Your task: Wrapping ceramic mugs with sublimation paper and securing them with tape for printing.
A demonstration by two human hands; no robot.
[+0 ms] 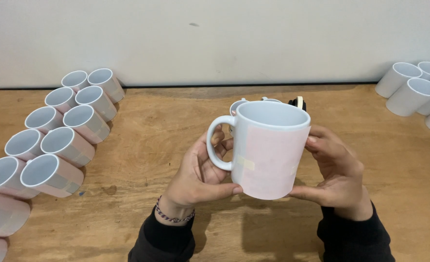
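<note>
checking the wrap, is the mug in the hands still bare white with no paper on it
No, the mug held between the left hand and right hand has pale pink paper taped around it.

1. Plain off-white wall (pixel 224 39) across the whole back, matt, with one small dark mark high up near the middle.
2. Dark strip along the foot of the wall, right where it meets the furniture.
3. Wooden table (pixel 142 145) filling the lower view, light brown, with swirling grain and a few darker stains.
4. Soft, even light; faint shadows on the wood towards the near edge.
5. No floor or window visible.
</note>
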